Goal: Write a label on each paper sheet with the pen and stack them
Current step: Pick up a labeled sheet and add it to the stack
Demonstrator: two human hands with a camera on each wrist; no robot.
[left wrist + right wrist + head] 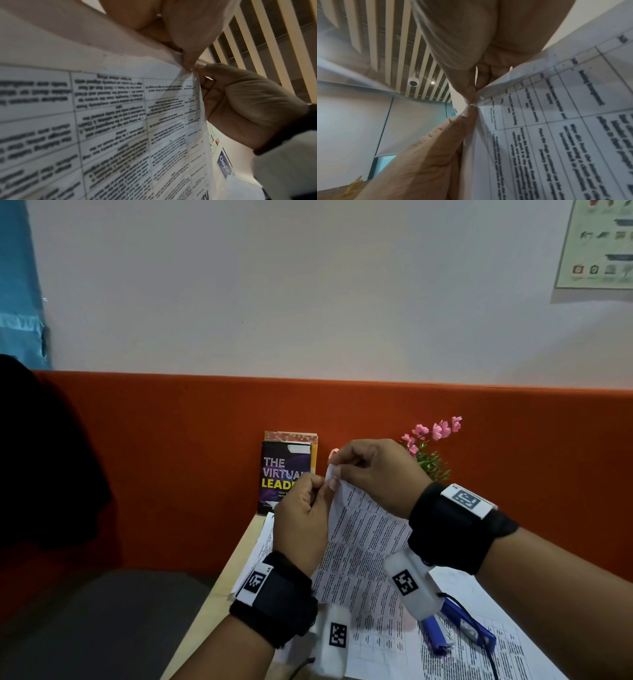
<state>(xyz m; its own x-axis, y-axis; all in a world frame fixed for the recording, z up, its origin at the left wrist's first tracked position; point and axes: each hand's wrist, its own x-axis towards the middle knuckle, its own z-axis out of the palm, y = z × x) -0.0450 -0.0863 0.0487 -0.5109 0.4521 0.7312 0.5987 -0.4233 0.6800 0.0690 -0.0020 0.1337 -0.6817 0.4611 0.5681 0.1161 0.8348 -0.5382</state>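
Both hands pinch one corner of the printed sheet (363,542): left hand (301,522) at seven o'clock, right hand (373,474) at one.

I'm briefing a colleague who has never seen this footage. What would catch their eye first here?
Most striking is the printed paper sheet, lifted off the desk at centre, with the left hand and the right hand both pinching its top corner. Behind them a dark book leans against the orange partition, with pink flowers to its right. A blue stapler lies on more printed sheets at lower right.
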